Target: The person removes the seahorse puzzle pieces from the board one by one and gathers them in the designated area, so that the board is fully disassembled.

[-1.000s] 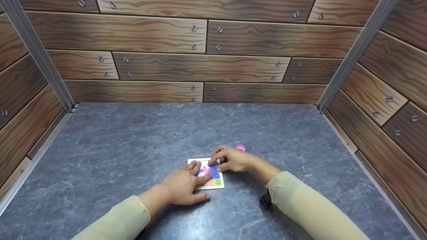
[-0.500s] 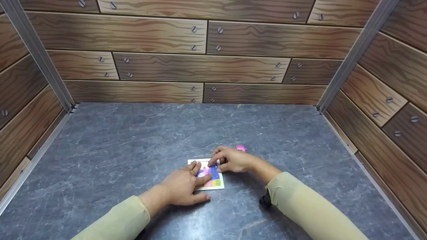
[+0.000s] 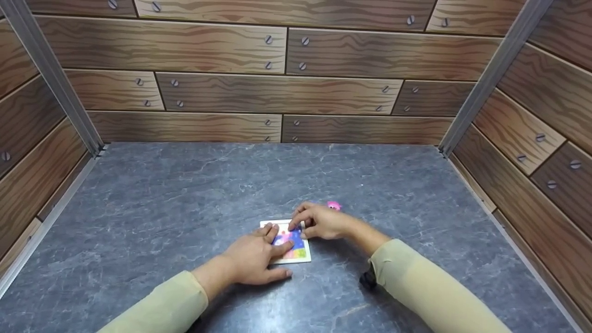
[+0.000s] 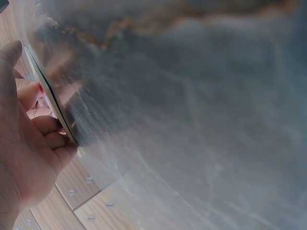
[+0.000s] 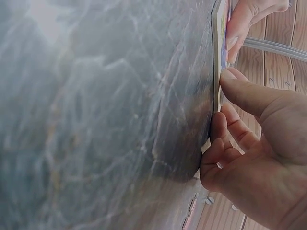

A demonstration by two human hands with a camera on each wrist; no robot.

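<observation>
A small picture puzzle board (image 3: 301,259) with a white frame lies flat on the table, its picture blue, pink, yellow and green. Across its left part my left hand (image 3: 249,259) rests with spread fingers, the index tip pressing the picture and the thumb on the table. At the upper right corner, my right hand (image 3: 323,222) has curled fingers, thumb and index tip closing on a blue puzzle piece (image 3: 297,230), mostly covered by them. From the side, the right wrist view shows the right thumb (image 5: 240,88) against the board's edge. Fingers hide the board's left side.
A small pink piece (image 3: 334,205) with eye-like marks lies behind the right wrist, partly covered by it. The grey marbled tabletop (image 3: 185,194) is bounded by wood-patterned walls (image 3: 222,92) and metal corner posts.
</observation>
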